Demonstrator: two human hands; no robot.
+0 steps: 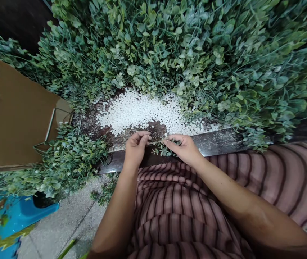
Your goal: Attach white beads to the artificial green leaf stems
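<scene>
Both hands meet over the near edge of a dark table. Between the thumb and finger of my right hand (183, 146) is a small sprig of artificial greenery (164, 149), its leaves hanging below the fingertips. My left hand (137, 144) is closed in a pinch just left of the sprig, fingertips pointing at it. Whatever sits in that pinch is too small to make out. Right behind the hands, small white beads (134, 111) are spread in a curved heap on the tabletop (158, 130).
A thick mass of leafy artificial greenery (169, 46) fills the table's far side and right. On the left stands a cardboard box (21, 115), with a leafy bunch (75, 154) beside it. Striped cloth (175, 201) covers my lap. A blue plastic stool (15, 212) is on the floor.
</scene>
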